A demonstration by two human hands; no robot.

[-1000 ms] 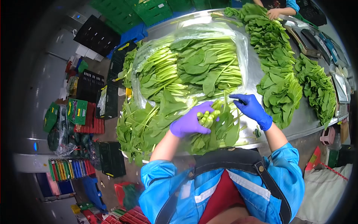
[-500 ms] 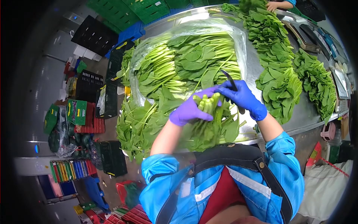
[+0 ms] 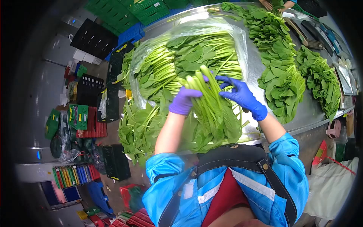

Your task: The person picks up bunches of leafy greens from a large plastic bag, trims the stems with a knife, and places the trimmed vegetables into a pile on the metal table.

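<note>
My left hand (image 3: 184, 100), in a purple glove, is closed around a bunch of leafy greens (image 3: 211, 102). The pale stem ends point up and away, and the leaves hang toward my apron. Just right of the stems is my right hand (image 3: 242, 97) in a blue glove, its thumb and forefinger apart near the bunch. A dark end of the knife (image 3: 245, 110) shows under that palm; its blade is hidden. Beyond my hands, a clear plastic liner (image 3: 242, 41) surrounds stacked greens (image 3: 196, 56). Loose leaves (image 3: 140, 130) lie to the left.
Rows of bunched greens (image 3: 281, 89) line the right of the metal table (image 3: 255, 62). Scales (image 3: 342, 79) stand at its right edge. At the top, another person's hands (image 3: 278, 5) touch greens. Black crates (image 3: 113, 94) are on the left, green crates (image 3: 143, 11) at the back.
The bunch has tilted, so its stems now show lengthwise. My right hand has moved slightly off the stems with its fingers spreading, and the knife blade has gone from sight.
</note>
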